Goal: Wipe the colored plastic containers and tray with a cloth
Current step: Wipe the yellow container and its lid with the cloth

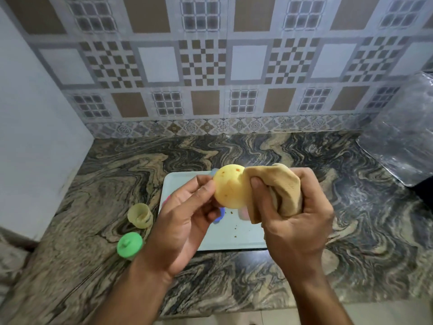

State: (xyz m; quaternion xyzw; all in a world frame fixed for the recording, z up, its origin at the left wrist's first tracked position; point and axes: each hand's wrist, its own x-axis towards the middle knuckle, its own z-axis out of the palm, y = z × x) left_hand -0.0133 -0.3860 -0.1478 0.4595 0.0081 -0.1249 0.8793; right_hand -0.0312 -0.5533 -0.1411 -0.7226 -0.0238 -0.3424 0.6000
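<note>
I see a yellow cup [140, 215] and a green container [129, 244] on the counter [351, 207] beside the tray's [234, 240] left edge. Above the tray, my left hand [185, 221] pinches a yellow lid [230, 188]; my right hand [297, 214] grips the cloth [281, 191] against its right rim.

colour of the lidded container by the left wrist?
Green container, best seen in the head view.
</note>
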